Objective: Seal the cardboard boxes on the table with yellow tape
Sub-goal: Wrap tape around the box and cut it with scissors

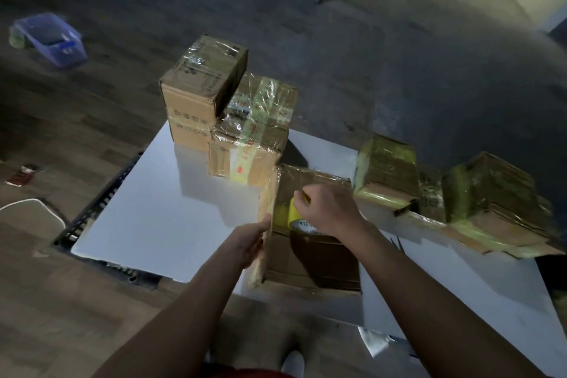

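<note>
From where I stand, the person leans over a white table [147, 218] with both arms stretched out to the nearest cardboard box [310, 258], which sits at the near edge of the tabletop. The left hand [250, 241] lies flat against the box's left side, fingers straight and together, pressing on the tape-covered wall. The right hand [328, 209] is curled over a roll of yellow tape [291, 213] that rests on top of this box, fingers bent round it. The fingertips seem to pinch something small and yellowish, but it is too blurred to say what. At the far edge of the table stand two more boxes touching each other: a taller box [199, 92] with shiny clear wrap on top, and a yellow-striped box [254, 132] just in front of it. To the right, two tape-wrapped boxes [386, 175] [497, 202] sit near each other on the table's right side, their surfaces greenish-yellow and glossy. A black rack [98, 202] shows under the table's left edge. On the wooden floor, well apart to the left, lies a blue plastic basket [52, 40].
</note>
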Demonstrator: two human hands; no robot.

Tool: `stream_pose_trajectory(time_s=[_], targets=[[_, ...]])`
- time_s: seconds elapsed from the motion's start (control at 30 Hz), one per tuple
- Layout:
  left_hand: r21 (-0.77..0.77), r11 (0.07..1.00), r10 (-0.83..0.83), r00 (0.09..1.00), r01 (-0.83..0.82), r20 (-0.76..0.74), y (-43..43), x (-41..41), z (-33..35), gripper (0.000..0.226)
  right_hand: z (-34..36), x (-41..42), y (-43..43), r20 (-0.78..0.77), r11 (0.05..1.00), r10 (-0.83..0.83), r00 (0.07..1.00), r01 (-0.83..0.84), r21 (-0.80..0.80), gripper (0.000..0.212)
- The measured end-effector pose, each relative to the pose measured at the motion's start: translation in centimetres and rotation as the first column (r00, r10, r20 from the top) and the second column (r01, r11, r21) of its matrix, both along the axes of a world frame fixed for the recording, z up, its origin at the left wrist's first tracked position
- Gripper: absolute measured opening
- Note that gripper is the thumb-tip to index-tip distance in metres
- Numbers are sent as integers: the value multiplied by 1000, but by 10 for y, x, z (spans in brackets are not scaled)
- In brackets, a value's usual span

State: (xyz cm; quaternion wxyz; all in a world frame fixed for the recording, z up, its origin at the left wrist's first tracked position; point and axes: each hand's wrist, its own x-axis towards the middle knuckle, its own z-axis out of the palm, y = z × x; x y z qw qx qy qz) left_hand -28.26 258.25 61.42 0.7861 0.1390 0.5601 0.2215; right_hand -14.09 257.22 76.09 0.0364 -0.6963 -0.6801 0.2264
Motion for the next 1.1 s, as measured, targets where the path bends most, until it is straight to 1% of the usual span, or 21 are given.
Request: stream_pose_trajectory(time_s=[0.03, 0.07, 0.13, 0.2, 0.27, 0.37, 0.4, 0.43, 0.5, 0.57, 0.7, 0.77, 0.83, 0.87, 0.9, 0.93, 0.97, 1.0, 1.03, 1.07, 1.1], targets=[[40, 999, 11, 999, -9, -49, 1, 1, 1, 51, 2, 0, -1, -13, 1000, 0, 1000, 0, 2, 46], [116, 993, 36, 989, -19, -143, 2, 1, 5, 44, 4, 0, -2, -27, 1000, -5, 1000, 6, 7, 47], [343, 939, 124, 924, 8, -363, 3, 7, 15, 30, 6, -2, -2, -44, 1000, -16, 999, 17, 21, 47], [506, 860, 172, 896, 67, -410, -1, 15, 31, 30, 6, -3, -4, -55, 999, -22, 998, 23, 27, 46], [578, 788, 124, 865, 212, -486, -8, 23, 41, 31, 0, 1, -3, -72, 998, -12, 997, 16, 54, 42], [603, 711, 137, 770, 361, -623, -12, 25, 41, 31, -19, 18, -1, -119, 987, 13, 993, 6, 159, 25], [603, 697, 155, 740, 387, -655, -13, 26, 40, 29, -26, 27, -1, -166, 985, 18, 986, 11, 172, 24], [599, 692, 167, 719, 402, -675, -14, 27, 40, 29, -33, 36, -4, -239, 987, 8, 971, 31, 158, 26], [581, 687, 173, 679, 436, -713, -16, 29, 42, 28, -39, 48, -13, -386, 989, -52, 921, 100, 106, 40], [561, 674, 177, 632, 481, -754, -17, 30, 45, 28, -45, 54, -17, -454, 984, -94, 886, 152, 94, 49], [531, 677, 200, 567, 510, -799, -17, 31, 45, 28, -33, 60, -9, -367, 989, -5, 930, 59, 137, 43], [518, 680, 213, 537, 519, -816, -17, 32, 43, 30, -25, 75, -7, -250, 981, 39, 967, 11, 195, 48], [527, 664, 245, 512, 530, -823, -17, 35, 45, 30, -22, 91, -9, -175, 986, 36, 984, -6, 169, 50], [542, 614, 287, 477, 574, -831, -17, 37, 47, 29, -22, 95, -10, -164, 989, 34, 986, -9, 150, 50], [540, 514, 349, 412, 667, -841, -18, 38, 47, 27, -23, 95, -10, -155, 988, 46, 987, -22, 156, 50], [508, 389, 419, 343, 769, -841, -19, 39, 47, 25, -24, 93, -10, -146, 985, 57, 988, -31, 172, 50], [462, 256, 485, 301, 849, -821, -20, 39, 47, 24, -26, 92, -9, -143, 981, 61, 988, -33, 191, 50], [404, 128, 515, 287, 906, -808, -24, 39, 47, 24, -26, 91, -9, -143, 977, 62, 988, -31, 210, 50], [336, 27, 516, 275, 941, -811, -29, 39, 46, 25, -27, 92, -8, -142, 973, 62, 988, -28, 227, 50], [273, -26, 498, 249, 962, -831, -36, 41, 44, 33, -28, 92, -8, -143, 971, 59, 988, -24, 237, 50], [216, -35, 453, 208, 976, -867, -43, 41, 42, 44, -29, 93, -8, -148, 970, 60, 987, -23, 243, 50]])
